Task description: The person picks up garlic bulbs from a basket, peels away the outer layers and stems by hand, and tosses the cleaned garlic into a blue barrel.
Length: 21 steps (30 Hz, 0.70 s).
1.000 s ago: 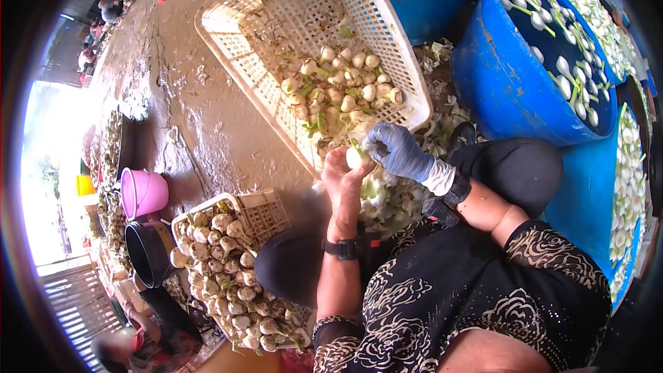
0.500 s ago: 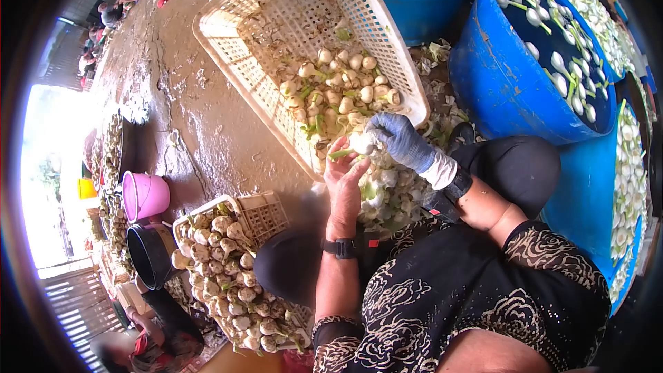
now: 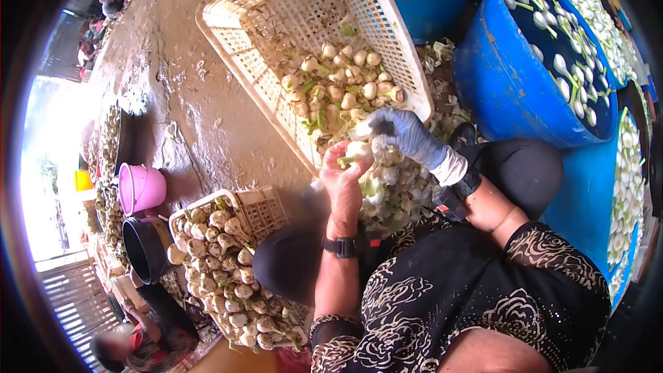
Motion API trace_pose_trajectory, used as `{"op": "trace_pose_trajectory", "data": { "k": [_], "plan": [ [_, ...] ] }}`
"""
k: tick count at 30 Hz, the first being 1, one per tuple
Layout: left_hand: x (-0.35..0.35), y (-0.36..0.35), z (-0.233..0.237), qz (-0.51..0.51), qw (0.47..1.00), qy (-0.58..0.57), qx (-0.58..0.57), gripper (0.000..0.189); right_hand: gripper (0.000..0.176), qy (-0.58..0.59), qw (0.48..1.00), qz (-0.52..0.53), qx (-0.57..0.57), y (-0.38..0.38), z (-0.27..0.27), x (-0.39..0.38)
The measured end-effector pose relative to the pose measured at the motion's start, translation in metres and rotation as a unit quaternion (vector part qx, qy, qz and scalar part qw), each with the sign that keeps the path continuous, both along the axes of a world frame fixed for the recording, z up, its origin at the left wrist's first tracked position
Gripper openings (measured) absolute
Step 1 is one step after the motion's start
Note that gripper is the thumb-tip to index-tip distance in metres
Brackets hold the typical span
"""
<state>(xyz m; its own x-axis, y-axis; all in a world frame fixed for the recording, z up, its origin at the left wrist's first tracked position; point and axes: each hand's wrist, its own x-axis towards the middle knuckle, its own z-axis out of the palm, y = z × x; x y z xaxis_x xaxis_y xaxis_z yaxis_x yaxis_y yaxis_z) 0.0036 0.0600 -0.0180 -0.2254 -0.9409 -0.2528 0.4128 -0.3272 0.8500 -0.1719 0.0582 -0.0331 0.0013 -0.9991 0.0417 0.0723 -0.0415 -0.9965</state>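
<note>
My bare left hand (image 3: pixel 345 176) is closed on a white bulb (image 3: pixel 358 152) with a short green stem, held in front of me at the near side of the large crate. My right hand (image 3: pixel 407 135), in a grey-blue glove, is closed just above the bulb, at a whitish piece of skin or peel; its fingertips are partly hidden. Beyond both hands, the large cream crate (image 3: pixel 243 55) holds several bulbs (image 3: pixel 349 101) and dry peel. Under my right hand lies a heap of pale peelings (image 3: pixel 394 190).
Floating bulbs fill a blue tub (image 3: pixel 490 62) at the right. A smaller crate (image 3: pixel 266 214) heaped with unpeeled bulbs stands at lower left, near a pink bucket (image 3: pixel 141 188) and a black bucket (image 3: pixel 141 249). Another person (image 3: pixel 141 342) sits at lower left.
My right hand has opened a little gap from the bulb, with its fingers now further up. The bulb in my left hand shows more of its white side.
</note>
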Motion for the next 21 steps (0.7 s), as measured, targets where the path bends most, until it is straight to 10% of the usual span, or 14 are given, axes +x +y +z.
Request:
{"op": "trace_pose_trajectory", "data": {
  "k": [6,21],
  "plan": [
    [-0.002,0.000,-0.026,0.009,0.995,-0.082,-0.048,0.049,0.023,0.315,0.931,-0.058,-0.174,0.012,0.015,0.022],
    [-0.005,0.002,-0.014,0.014,0.998,-0.018,-0.057,0.051,0.020,0.175,0.979,-0.029,-0.101,0.006,0.015,0.015]
  ]
}}
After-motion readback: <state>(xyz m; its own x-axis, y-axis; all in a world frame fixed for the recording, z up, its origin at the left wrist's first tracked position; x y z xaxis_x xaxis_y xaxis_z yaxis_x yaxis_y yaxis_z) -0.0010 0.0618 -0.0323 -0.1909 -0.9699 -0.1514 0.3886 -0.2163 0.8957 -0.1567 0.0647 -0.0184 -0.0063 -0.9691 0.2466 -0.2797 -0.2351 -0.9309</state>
